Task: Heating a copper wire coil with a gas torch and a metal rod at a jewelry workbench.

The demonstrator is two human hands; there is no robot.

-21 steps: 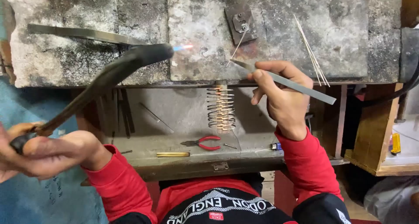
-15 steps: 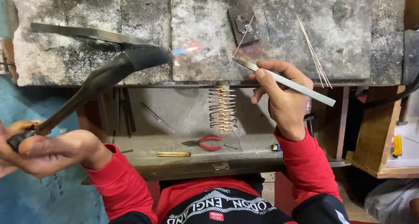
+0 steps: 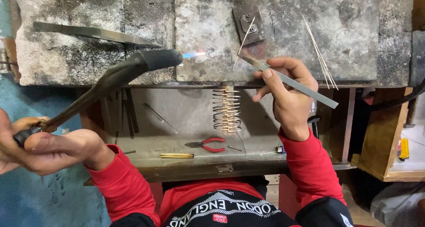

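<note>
A black curved gas torch (image 3: 119, 78) with a small blue flame (image 3: 194, 55) points across the grey scorched stone block (image 3: 363, 45) toward a small dark metal plate (image 3: 248, 23). The left hand (image 3: 48, 149) is clenched around the torch's handle. The right hand (image 3: 287, 98) grips long flat steel tweezers (image 3: 292, 82), tips near the plate. Below, red-handled pliers (image 3: 208, 144) lie on the metal shelf (image 3: 186, 121)
</note>
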